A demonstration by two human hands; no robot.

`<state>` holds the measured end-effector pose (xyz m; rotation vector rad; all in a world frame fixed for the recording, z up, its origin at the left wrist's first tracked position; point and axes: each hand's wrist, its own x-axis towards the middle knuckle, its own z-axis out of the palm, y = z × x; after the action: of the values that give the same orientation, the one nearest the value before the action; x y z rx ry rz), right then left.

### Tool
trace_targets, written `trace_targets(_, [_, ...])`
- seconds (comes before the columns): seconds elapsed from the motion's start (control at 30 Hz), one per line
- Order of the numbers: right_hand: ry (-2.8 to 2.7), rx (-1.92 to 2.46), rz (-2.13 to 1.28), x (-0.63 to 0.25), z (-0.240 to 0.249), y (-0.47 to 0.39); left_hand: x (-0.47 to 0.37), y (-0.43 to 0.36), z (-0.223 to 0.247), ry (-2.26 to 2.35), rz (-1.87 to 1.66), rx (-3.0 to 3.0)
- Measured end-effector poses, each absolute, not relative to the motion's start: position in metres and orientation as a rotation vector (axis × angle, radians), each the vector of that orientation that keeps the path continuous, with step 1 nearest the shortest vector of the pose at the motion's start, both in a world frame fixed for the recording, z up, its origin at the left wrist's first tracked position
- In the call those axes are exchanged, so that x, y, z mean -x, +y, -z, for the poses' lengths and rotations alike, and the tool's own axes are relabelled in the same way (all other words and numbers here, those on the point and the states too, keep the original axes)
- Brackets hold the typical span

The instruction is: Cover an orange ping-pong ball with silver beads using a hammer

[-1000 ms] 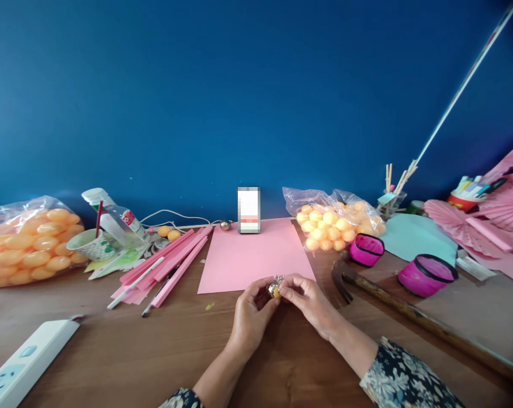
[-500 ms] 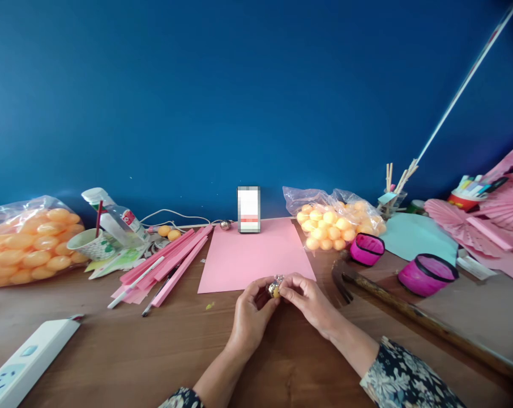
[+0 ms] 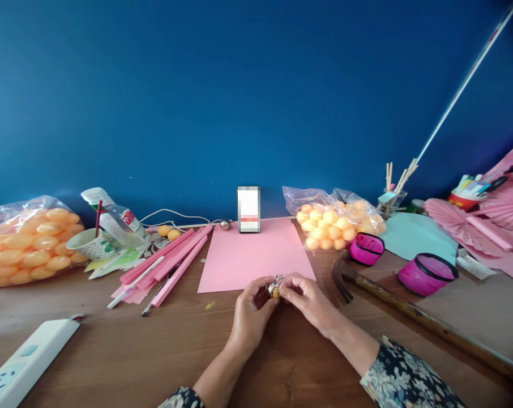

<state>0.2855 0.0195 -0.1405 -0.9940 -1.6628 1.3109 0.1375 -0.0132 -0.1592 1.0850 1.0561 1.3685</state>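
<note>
Between my two hands is a small shiny metallic ball [image 3: 274, 287] with a yellow patch on its lower side. My left hand [image 3: 253, 314] grips it from the left with thumb and fingers. From the right, the pinched fingertips of my right hand [image 3: 305, 299] press on the same ball. Both hands are just above the near edge of a pink paper sheet [image 3: 252, 258], over the brown table [image 3: 154, 362]. A phone [image 3: 248, 209] stands upright at the far edge of the sheet, and another shiny ball [image 3: 225, 225] lies left of it.
Pink strips [image 3: 167, 266], a paper cup [image 3: 90, 245] and a bag of orange balls [image 3: 35, 249] are on the left. On the right are another ball bag [image 3: 326, 224], pink-magenta baskets [image 3: 426, 277] and a hammer [image 3: 409, 310]. A power strip [image 3: 29, 357] lies front left.
</note>
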Motion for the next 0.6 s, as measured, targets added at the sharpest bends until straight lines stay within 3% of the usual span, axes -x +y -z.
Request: trace_targets(0.6, [-1.632, 0.985, -1.372, -0.2838, 0.1387, 0.0182, -0.1379, -0.0133, 0.1606, 1.097, -1.379, -1.123])
